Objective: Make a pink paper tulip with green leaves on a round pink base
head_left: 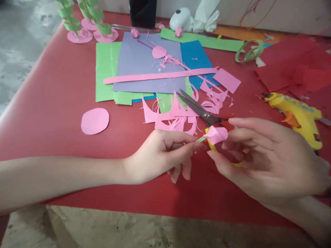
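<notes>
My left hand [178, 153] pinches the thin green stem of a pink paper flower [217, 135] between thumb and fingers. The folded pink head points to the right. Close beside it, my right hand [261, 155] is open, its thumb and fingers spread around the flower head; whether a fingertip touches it I cannot tell. Behind the flower lie scissors [199, 110] with dark blades and yellow handles, partly hidden by the flower and my right hand. Left of my hands, a pink paper disc [95, 121] rests flat on the red table [51, 137].
Pink paper scraps [170, 117] lie before the scissors. Behind are green, blue and purple sheets [150, 62] and a pink strip [160, 75]. A yellow glue gun [297, 113] and red paper [289, 69] are at the right. Green spirals on pink discs [80, 35] stand back left.
</notes>
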Demonstrator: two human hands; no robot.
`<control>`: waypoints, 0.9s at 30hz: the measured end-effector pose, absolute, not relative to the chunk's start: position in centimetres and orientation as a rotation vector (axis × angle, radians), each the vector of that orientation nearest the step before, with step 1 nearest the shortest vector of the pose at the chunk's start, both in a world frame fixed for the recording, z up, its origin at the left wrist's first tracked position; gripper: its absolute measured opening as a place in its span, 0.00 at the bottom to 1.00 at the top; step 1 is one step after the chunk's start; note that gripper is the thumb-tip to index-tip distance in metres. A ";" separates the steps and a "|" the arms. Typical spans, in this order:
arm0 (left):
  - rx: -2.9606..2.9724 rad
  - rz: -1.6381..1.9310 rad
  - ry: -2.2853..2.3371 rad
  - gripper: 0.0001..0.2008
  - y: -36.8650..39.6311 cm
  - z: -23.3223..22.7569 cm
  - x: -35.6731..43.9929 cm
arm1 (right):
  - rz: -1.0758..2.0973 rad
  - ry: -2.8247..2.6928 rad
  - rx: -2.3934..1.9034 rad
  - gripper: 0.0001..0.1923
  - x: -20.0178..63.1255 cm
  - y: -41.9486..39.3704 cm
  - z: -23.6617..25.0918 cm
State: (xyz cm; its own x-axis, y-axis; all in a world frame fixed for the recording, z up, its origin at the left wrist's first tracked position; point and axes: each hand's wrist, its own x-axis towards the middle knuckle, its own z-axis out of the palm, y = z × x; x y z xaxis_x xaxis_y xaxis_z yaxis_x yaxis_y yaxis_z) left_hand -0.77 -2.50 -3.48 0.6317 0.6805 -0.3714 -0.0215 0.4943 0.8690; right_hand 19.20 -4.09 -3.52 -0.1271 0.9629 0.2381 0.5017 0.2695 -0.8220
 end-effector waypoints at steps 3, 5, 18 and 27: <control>0.943 0.513 0.793 0.13 -2.4 -3.6 -0.7 | 0.714 -1.725 -1.300 0.15 18.4 -3.9 -3.2; 0.925 0.540 0.778 0.12 -2.4 -3.7 -0.7 | 0.882 -1.644 -1.244 0.11 18.3 -3.5 -3.0; 1.350 0.774 0.793 0.16 -2.4 -2.1 -1.3 | 0.699 -1.838 -0.907 0.11 19.0 -2.7 -1.2; 2.403 1.255 0.460 0.08 -0.7 -0.9 -2.2 | -0.187 -2.202 -0.804 0.11 20.0 -3.6 1.0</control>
